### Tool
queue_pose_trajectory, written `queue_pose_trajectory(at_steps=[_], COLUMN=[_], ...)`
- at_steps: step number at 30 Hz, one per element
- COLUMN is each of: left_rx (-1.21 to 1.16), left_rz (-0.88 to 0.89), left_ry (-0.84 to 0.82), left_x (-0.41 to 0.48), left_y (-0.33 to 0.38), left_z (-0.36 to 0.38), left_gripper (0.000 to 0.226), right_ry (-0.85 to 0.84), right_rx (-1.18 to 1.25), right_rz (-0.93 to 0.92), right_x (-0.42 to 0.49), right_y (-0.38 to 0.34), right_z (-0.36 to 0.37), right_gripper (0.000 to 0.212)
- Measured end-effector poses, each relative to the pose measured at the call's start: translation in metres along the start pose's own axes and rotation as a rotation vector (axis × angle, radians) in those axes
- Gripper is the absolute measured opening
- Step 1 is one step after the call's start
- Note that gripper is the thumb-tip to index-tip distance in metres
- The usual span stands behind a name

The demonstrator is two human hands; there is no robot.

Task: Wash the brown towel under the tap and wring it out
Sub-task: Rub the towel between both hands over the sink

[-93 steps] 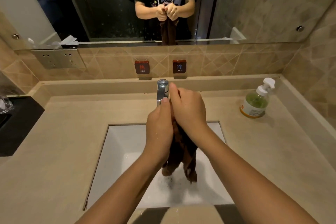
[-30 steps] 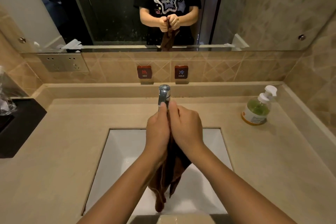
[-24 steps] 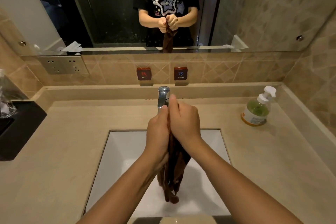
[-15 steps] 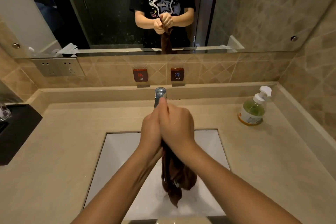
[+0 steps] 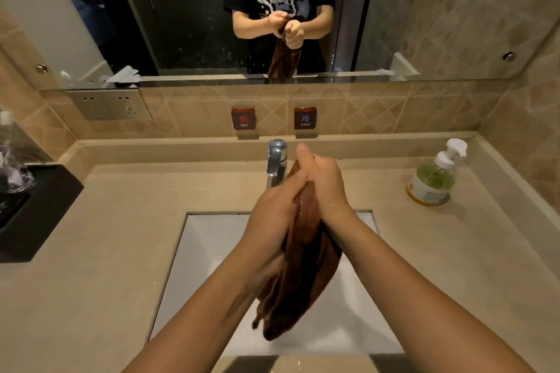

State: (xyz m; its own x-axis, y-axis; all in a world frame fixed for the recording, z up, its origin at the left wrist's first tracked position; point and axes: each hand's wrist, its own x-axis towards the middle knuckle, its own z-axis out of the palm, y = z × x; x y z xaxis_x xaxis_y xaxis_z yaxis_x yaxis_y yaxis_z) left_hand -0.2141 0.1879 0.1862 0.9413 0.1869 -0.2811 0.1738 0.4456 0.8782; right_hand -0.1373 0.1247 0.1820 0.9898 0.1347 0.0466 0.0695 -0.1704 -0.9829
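Both hands are clamped on the brown towel (image 5: 300, 281), held over the white sink (image 5: 206, 251) just in front of the tap (image 5: 276, 160). The right hand (image 5: 324, 185) grips the towel's top end, its thumb pointing up beside the tap's spout. The left hand (image 5: 272, 212) sits a little lower and nearer, fingers curled round the cloth just beneath the right hand, so the two touch. From that double grip the towel hangs down in a bunched, lengthwise roll between the forearms, with its loose lower end dangling over the sink's basin (whether it touches the bottom I cannot tell). Small drops speckle the basin floor near that end.

On the beige table (image 5: 106, 251), a pump bottle (image 5: 433, 182) of green soap stands well off to the right, near the wall. A black tray (image 5: 33, 209) lies at the left edge. Behind the tap, two small signs on the tiled wall read HOT (image 5: 244, 119) and COLD (image 5: 305, 118), and a mirror (image 5: 181, 24) above them reflects the person's hands gripping the towel.
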Motion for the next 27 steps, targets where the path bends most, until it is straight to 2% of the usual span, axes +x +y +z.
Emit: queue_pose_trajectory(at_steps=[3, 5, 7, 9, 12, 14, 18, 21, 24, 27], left_rx=[-0.164, -0.192, -0.097, 0.141, 0.432, 0.452, 0.305, 0.235, 0.162, 0.221], left_rz=[-0.033, -0.057, -0.063, -0.035, -0.036, -0.019, 0.136, 0.189, 0.185, 0.177], left_ry=[-0.025, -0.012, -0.015, -0.011, -0.058, -0.062, 0.051, 0.065, 0.123, 0.148], left_x=[0.008, 0.013, 0.013, 0.014, 0.016, 0.016, 0.019, 0.017, 0.015, 0.012], left_y=[0.007, 0.007, 0.006, 0.001, -0.005, -0.006, -0.001, 0.005, 0.008, -0.001], left_z=[-0.01, -0.02, -0.027, -0.032, -0.041, -0.046, -0.051, -0.049, -0.036, -0.016], left_gripper=[0.037, 0.045, 0.051, 0.058, 0.041, 0.033, 0.035, 0.04, 0.043, 0.041], right_ry=[-0.034, -0.071, -0.054, -0.03, -0.022, -0.016, 0.003, -0.017, -0.049, -0.045], right_rx=[0.375, 0.51, 0.55, 0.587, 0.62, 0.627, 0.644, 0.536, 0.124, -0.249], right_rz=[0.188, 0.25, 0.275, 0.311, 0.364, 0.353, 0.261, 0.193, 0.05, -0.28], right_x=[-0.005, -0.006, -0.008, -0.008, -0.006, -0.002, 0.002, -0.002, -0.021, -0.044], right_y=[0.0, 0.0, 0.0, -0.001, -0.006, -0.007, -0.009, -0.008, -0.014, -0.01], right_z=[-0.012, -0.021, -0.026, -0.027, -0.032, -0.037, -0.047, -0.051, -0.04, -0.006], right_gripper=[0.039, 0.035, 0.041, 0.037, 0.036, 0.037, 0.031, 0.044, 0.045, 0.05])
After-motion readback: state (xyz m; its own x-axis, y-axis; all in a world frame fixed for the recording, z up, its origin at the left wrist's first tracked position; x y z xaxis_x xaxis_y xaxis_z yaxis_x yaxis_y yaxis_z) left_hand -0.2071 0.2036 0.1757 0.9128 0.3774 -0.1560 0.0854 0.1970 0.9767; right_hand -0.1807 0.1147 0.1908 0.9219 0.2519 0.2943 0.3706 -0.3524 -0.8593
